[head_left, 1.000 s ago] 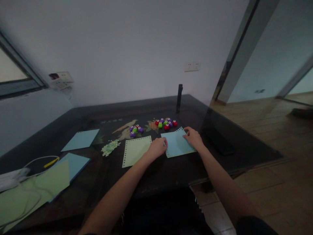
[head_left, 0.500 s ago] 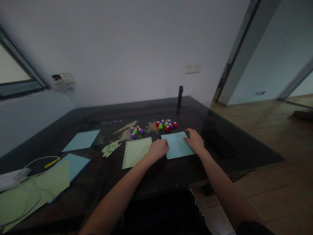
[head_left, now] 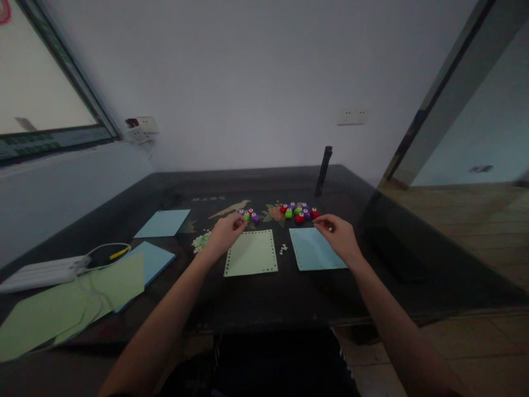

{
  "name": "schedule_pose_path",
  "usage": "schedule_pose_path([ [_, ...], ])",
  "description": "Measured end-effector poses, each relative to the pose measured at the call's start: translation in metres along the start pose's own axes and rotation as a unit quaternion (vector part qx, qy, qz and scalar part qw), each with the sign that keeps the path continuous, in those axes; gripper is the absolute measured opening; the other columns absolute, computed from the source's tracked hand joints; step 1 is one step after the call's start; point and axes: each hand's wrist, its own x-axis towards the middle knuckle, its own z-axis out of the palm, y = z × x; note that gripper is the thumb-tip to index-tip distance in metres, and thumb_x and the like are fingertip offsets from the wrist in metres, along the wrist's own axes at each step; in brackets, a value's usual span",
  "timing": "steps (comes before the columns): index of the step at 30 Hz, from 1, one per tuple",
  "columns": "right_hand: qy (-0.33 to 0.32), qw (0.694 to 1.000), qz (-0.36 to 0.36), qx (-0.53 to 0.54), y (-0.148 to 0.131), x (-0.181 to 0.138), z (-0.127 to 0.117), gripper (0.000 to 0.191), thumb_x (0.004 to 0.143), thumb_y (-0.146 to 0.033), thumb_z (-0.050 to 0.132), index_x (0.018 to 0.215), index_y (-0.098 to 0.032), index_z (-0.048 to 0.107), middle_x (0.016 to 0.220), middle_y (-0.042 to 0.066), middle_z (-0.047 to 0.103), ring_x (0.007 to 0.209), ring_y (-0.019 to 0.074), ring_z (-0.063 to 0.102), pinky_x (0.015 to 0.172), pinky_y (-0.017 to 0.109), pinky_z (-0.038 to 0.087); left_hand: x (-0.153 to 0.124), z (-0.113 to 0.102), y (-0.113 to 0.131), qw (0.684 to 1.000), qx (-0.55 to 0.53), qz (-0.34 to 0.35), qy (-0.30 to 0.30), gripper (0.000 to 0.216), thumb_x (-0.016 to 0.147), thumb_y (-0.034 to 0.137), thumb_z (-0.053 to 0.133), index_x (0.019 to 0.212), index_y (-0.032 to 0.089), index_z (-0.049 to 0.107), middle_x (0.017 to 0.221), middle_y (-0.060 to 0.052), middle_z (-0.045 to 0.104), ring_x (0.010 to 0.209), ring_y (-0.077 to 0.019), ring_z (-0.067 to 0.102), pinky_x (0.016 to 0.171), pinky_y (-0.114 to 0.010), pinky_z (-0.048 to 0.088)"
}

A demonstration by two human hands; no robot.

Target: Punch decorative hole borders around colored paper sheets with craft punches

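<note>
My left hand [head_left: 225, 234] hovers at the upper left corner of a pale green sheet [head_left: 252, 256] with small punched holes along its edges. Its fingers are pinched beside a small group of coloured craft punches [head_left: 255, 218]; whatever they may hold is hidden. Past the top edge of a light blue sheet [head_left: 314, 251], my right hand [head_left: 338, 237] has thumb and fingertips drawn together, close to a red punch [head_left: 314, 213] in the larger group. I cannot make out anything in that pinch. Several tiny paper bits [head_left: 283, 249] lie between the two sheets.
A heap of paper cut-outs [head_left: 200, 242] is partly behind my left hand. More blue [head_left: 163, 223] and green sheets [head_left: 78, 298] lie left, near a white power strip [head_left: 41, 273] with a cable. A black upright cylinder [head_left: 323, 172] stands at the back; a dark flat object [head_left: 394, 256] lies right.
My left hand has left the blue sheet and moved left and up to the smaller punch group. My right hand has shifted toward the larger group. The paper bits between the sheets now show.
</note>
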Motion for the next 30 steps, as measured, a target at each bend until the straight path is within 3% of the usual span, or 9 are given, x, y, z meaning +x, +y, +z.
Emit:
schedule_pose_path([
  [3,-0.076,0.996,-0.037,0.021,-0.029,0.01,0.023,0.012,0.078,-0.024,0.057,0.08,-0.017,0.066,0.078,0.004,0.066,0.066,0.0147,0.057,0.064,0.028,0.043,-0.003,0.006,-0.034,1.0,0.014,-0.019,0.003,0.017,0.083,0.029,0.049,0.081,0.018,0.062,0.077,-0.004,0.065,0.07,-0.0159,0.059,0.066,-0.027,0.044],
  [6,-0.189,0.979,-0.076,-0.024,-0.048,0.022,0.058,0.013,0.08,-0.021,0.057,0.087,-0.017,0.067,0.084,0.005,0.067,0.075,0.0164,0.059,0.069,0.028,0.044,-0.007,0.016,-0.049,0.998,0.058,0.017,-0.018,0.015,0.082,0.025,0.05,0.087,0.018,0.063,0.09,-0.007,0.066,0.087,-0.0197,0.06,0.08,-0.031,0.045],
  [8,-0.236,0.963,-0.088,-0.098,-0.052,0.027,0.083,0.021,0.08,-0.026,0.06,0.098,-0.016,0.066,0.097,0.01,0.066,0.088,0.0203,0.059,0.076,0.032,0.044,-0.01,0.021,-0.052,0.995,0.078,0.034,-0.047,0.021,0.081,0.03,0.054,0.096,0.018,0.063,0.102,-0.01,0.063,0.098,-0.0226,0.057,0.088,-0.035,0.043],
  [12,-0.304,0.916,-0.114,-0.234,-0.045,0.025,0.118,0.049,0.075,-0.038,0.067,0.115,-0.011,0.059,0.119,0.018,0.055,0.113,0.0327,0.046,0.087,0.041,0.042,-0.014,0.027,-0.054,0.986,0.12,0.032,-0.112,0.053,0.072,0.046,0.064,0.115,0.015,0.057,0.117,-0.015,0.056,0.108,-0.0286,0.052,0.093,-0.04,0.04],
  [19,-0.315,0.909,-0.139,-0.235,-0.033,0.022,0.125,0.057,0.076,-0.04,0.064,0.124,-0.012,0.052,0.124,0.019,0.049,0.114,0.034,0.042,0.088,0.044,0.041,-0.015,0.031,-0.056,0.98,0.144,0.027,-0.134,0.063,0.071,0.05,0.063,0.12,0.011,0.054,0.118,-0.018,0.053,0.11,-0.0313,0.048,0.096,-0.041,0.036],
  [30,-0.289,0.926,-0.133,-0.205,-0.032,0.02,0.125,0.051,0.073,-0.039,0.069,0.115,-0.012,0.059,0.116,0.015,0.051,0.109,0.0286,0.047,0.089,0.039,0.042,-0.017,0.025,-0.046,0.982,0.134,0.017,-0.133,0.058,0.07,0.047,0.064,0.118,0.014,0.055,0.115,-0.015,0.054,0.106,-0.0292,0.051,0.093,-0.039,0.038],
])
